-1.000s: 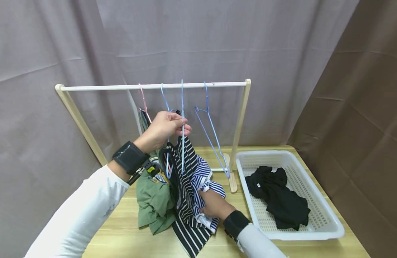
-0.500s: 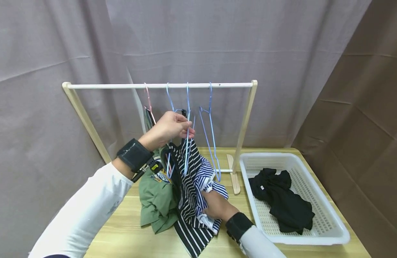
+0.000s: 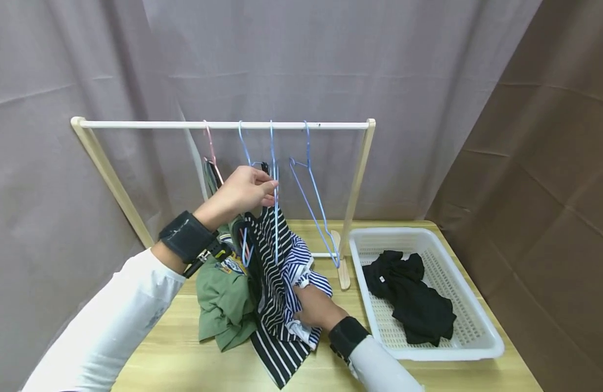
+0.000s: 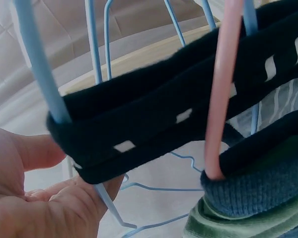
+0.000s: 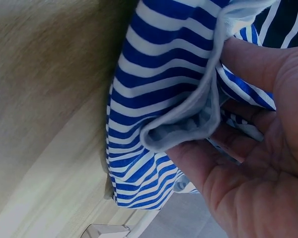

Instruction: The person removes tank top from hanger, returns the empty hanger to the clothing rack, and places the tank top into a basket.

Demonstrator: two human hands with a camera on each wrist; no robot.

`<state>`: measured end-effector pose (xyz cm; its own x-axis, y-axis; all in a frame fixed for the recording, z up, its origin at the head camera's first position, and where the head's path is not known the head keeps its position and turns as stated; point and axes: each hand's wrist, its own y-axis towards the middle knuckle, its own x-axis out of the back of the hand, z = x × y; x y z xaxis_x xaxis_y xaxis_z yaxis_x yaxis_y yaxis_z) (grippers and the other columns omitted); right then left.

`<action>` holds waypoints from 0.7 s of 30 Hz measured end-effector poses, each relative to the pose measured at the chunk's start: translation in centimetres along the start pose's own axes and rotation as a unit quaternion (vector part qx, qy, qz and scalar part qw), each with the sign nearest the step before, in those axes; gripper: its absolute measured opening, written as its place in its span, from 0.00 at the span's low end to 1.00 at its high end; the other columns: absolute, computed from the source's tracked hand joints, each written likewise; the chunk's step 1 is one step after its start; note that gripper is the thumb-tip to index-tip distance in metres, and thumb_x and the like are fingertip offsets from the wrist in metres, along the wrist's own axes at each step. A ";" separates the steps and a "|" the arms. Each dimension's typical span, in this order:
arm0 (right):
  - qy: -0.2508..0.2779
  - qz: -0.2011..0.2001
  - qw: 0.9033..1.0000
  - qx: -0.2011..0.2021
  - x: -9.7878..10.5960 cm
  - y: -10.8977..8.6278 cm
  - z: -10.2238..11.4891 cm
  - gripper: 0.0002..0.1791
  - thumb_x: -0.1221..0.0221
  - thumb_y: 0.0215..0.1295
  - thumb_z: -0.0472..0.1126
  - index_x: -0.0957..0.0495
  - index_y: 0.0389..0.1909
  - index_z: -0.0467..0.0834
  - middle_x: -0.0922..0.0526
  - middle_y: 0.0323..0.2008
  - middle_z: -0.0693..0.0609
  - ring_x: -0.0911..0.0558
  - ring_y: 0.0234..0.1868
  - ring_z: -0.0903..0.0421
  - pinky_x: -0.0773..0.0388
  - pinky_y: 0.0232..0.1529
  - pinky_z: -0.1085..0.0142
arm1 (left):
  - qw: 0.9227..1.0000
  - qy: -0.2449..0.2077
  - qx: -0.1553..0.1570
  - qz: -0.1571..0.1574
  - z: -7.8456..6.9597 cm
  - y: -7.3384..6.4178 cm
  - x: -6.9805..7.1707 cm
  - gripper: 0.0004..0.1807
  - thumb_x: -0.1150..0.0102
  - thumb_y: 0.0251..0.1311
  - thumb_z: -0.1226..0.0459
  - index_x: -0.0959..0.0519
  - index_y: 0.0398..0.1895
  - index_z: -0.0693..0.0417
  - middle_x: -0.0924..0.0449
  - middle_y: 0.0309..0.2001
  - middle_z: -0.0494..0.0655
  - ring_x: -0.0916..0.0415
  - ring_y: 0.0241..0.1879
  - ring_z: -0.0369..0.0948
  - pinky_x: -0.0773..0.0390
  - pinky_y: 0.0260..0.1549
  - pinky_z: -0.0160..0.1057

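Observation:
My left hand (image 3: 245, 190) pinches a light blue hanger (image 3: 276, 228) just below the rack's bar, in the head view. Lower down, my right hand (image 3: 316, 307) grips a blue-and-white striped shirt (image 5: 159, 89); its pale hem lies across the fingers in the right wrist view. Just left of this shirt, a black shirt with white stripes (image 3: 268, 261) hangs from another blue hanger (image 3: 244, 142). Close by the left thumb, the black shirt's dark neckband (image 4: 154, 114) shows in the left wrist view. A green shirt (image 3: 225, 307) hangs from a pink hanger (image 4: 222, 89) further left.
A bare blue hanger (image 3: 315, 198) hangs at the right of the rack's white bar (image 3: 159, 125). White basket (image 3: 468, 354) stands on the wooden table (image 3: 169, 348) at right, with black clothing (image 3: 419, 305) inside. Grey curtain (image 3: 306, 54) hangs behind.
The head view has shifted slightly. The hanger in my left hand has turned a little, and the bare hanger sways. Both hands keep their holds.

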<state>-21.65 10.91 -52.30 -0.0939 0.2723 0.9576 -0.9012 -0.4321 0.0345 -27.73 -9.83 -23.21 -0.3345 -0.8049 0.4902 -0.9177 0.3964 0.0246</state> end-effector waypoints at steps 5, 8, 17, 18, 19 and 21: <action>0.001 -0.003 1.000 0.002 0.3 0.0 -0.1 0.30 0.22 0.55 0.42 0.21 0.57 0.37 0.11 0.44 0.40 0.12 0.47 0.42 0.12 0.53 0.50 | 1.000 0.007 -0.005 -0.002 -0.2 -0.1 -0.2 0.24 0.49 0.83 0.61 0.26 0.70 0.72 0.17 0.63 0.65 0.12 0.58 0.56 0.13 0.61 0.46; 0.007 -0.002 1.000 0.005 0.5 -0.1 -0.1 0.31 0.22 0.55 0.42 0.21 0.57 0.37 0.11 0.43 0.40 0.12 0.45 0.44 0.12 0.50 0.51 | 1.000 0.014 -0.012 -0.004 -0.4 -0.2 -0.4 0.23 0.49 0.83 0.62 0.25 0.69 0.71 0.16 0.63 0.65 0.11 0.57 0.56 0.13 0.61 0.46; 0.016 0.000 0.999 0.032 0.2 -0.3 0.2 0.25 0.21 0.54 0.43 0.22 0.48 0.41 0.17 0.30 0.49 0.17 0.32 0.54 0.17 0.33 0.62 | 1.000 -0.009 -0.008 -0.026 0.7 -1.0 0.2 0.23 0.48 0.82 0.62 0.25 0.69 0.72 0.16 0.62 0.67 0.11 0.57 0.56 0.12 0.58 0.44; 0.011 0.000 0.999 0.030 0.1 -0.2 0.2 0.25 0.21 0.55 0.43 0.21 0.49 0.41 0.16 0.30 0.48 0.17 0.32 0.54 0.17 0.34 0.62 | 0.999 -0.012 -0.007 -0.029 0.7 -1.1 0.3 0.23 0.48 0.82 0.62 0.25 0.69 0.72 0.16 0.63 0.66 0.12 0.58 0.56 0.12 0.59 0.44; 0.008 0.002 1.000 0.027 0.0 -0.2 0.2 0.26 0.21 0.55 0.44 0.21 0.50 0.41 0.15 0.31 0.48 0.16 0.33 0.53 0.16 0.35 0.61 | 0.999 -0.015 -0.007 -0.031 0.8 -1.2 0.3 0.23 0.48 0.82 0.62 0.25 0.69 0.72 0.16 0.63 0.66 0.12 0.58 0.56 0.12 0.59 0.44; -0.001 0.004 1.000 0.018 -0.1 -0.2 0.3 0.28 0.21 0.56 0.45 0.21 0.54 0.40 0.13 0.35 0.46 0.14 0.37 0.51 0.14 0.39 0.58 | 0.999 -0.020 -0.008 -0.038 0.9 -1.5 0.4 0.22 0.48 0.82 0.63 0.25 0.69 0.71 0.16 0.63 0.66 0.12 0.58 0.56 0.13 0.60 0.45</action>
<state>-21.35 10.75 -52.33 -0.0996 0.2673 0.9584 -0.8851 -0.4640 0.0374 -26.67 -11.10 -23.85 -0.2718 -0.8502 0.4508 -0.9376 0.3395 0.0748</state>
